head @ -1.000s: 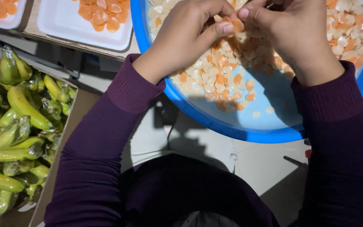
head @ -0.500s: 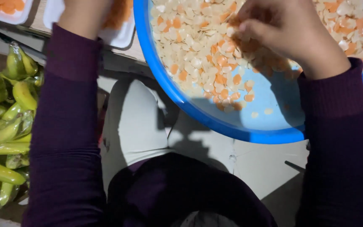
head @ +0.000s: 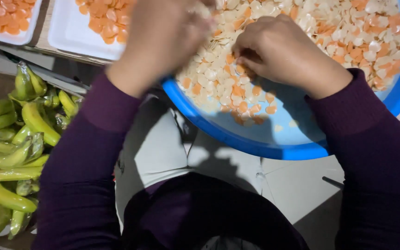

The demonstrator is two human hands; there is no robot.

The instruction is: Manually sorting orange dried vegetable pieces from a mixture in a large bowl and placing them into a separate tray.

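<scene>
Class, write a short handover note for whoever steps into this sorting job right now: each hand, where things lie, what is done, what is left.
Left hand: blurred over the blue basin; grip unclear.
Right hand: curled on the mixed pieces, apparently pinching some.
Done: orange pieces in two white trays, upper left.
Left: many orange and pale pieces mixed in the basin.
Green bananas sit in a box, left.

My sleeves (head: pixel 93 153) are dark purple. The round plastic basin (head: pixel 274 143) at upper right is bright blue, filled with pale cream and orange pieces (head: pixel 348 28). The white foam trays (head: pixel 70 32) at upper left carry orange pieces only. The bananas (head: pixel 10 153) at left are yellow-green.
</scene>
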